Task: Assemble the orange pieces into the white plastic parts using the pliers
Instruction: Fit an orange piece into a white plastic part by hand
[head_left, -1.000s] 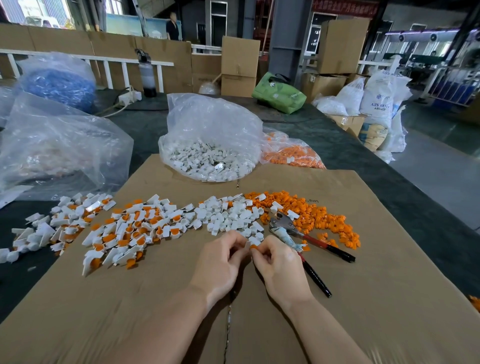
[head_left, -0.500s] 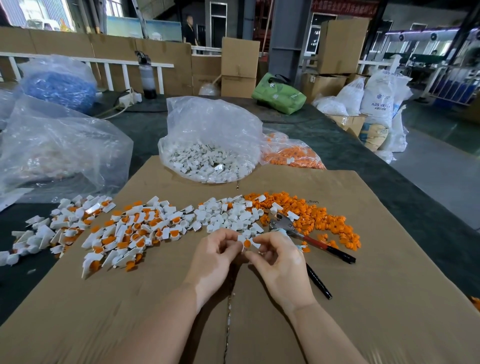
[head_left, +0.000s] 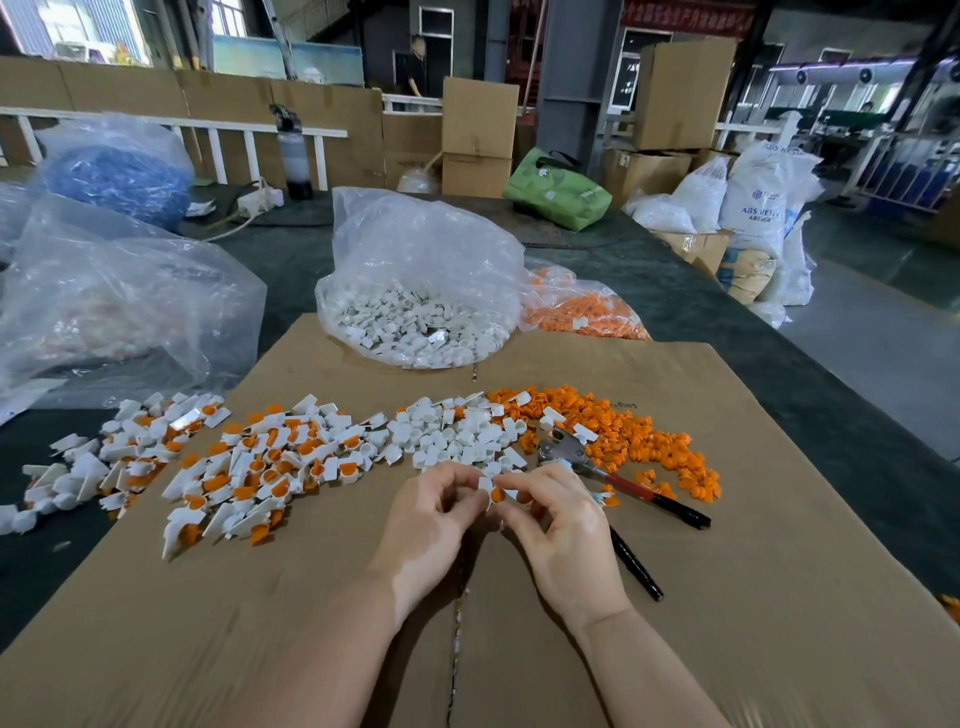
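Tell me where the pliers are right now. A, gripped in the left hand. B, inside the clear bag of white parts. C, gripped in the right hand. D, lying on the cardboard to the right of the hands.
D: the pliers lie on the cardboard, handles apart, while the left hand and right hand pinch a white part with an orange piece between them.

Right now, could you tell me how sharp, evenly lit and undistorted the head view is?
Head view: soft, even light, with faint shadows under both hands; glare on the clear bag of white parts; wide-angle bending curves the cardboard sheet and the background pillars; hands and pliers are sharp, the far edges slightly smeared.
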